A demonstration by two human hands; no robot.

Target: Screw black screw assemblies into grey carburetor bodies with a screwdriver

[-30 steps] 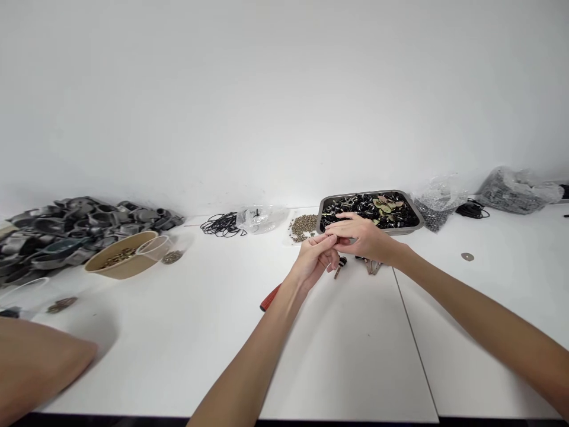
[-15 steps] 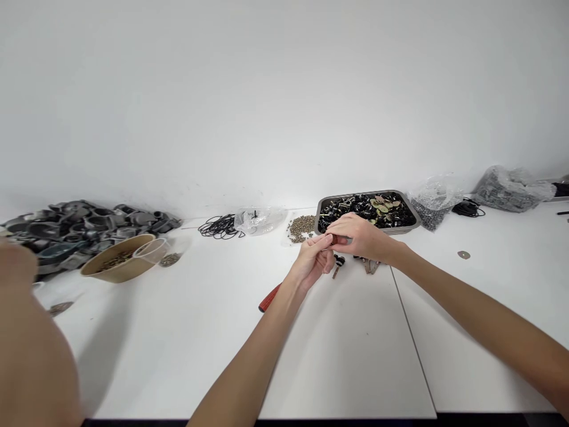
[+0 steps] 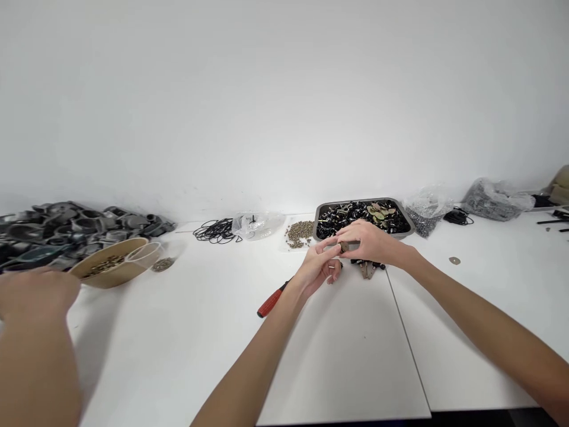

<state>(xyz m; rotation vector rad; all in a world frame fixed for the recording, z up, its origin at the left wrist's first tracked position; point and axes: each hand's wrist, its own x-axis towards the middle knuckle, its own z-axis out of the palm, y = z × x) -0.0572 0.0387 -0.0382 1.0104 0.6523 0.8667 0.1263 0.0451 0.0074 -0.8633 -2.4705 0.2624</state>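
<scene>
My left hand (image 3: 316, 268) and my right hand (image 3: 370, 242) meet over the table, just in front of a tray. Between their fingertips they pinch a small brownish metal plate (image 3: 344, 247), mostly covered by the fingers. The left thumb presses on the plate, and that hand's lower fingers curl beneath. Under the right hand lie a few pointed metal plates (image 3: 367, 270) with black pieces, partly hidden. Beside my left forearm rests a tool with a red handle (image 3: 269, 303), perhaps a screwdriver; its far end is hidden by the arm.
The dark tray (image 3: 409, 227) holds many small black parts. Brass-coloured pieces (image 3: 299, 233), black cord (image 3: 216, 231) and plastic bags (image 3: 258, 225) lie leftward. Another person's arm (image 3: 40, 332) reaches past a brown bowl (image 3: 133, 270) and grey parts (image 3: 84, 224). One plate (image 3: 454, 260) lies right.
The small plate in my fingers has turned and shows more of its face. The other person's hand has come further into view at the left. My view has shifted slightly.
</scene>
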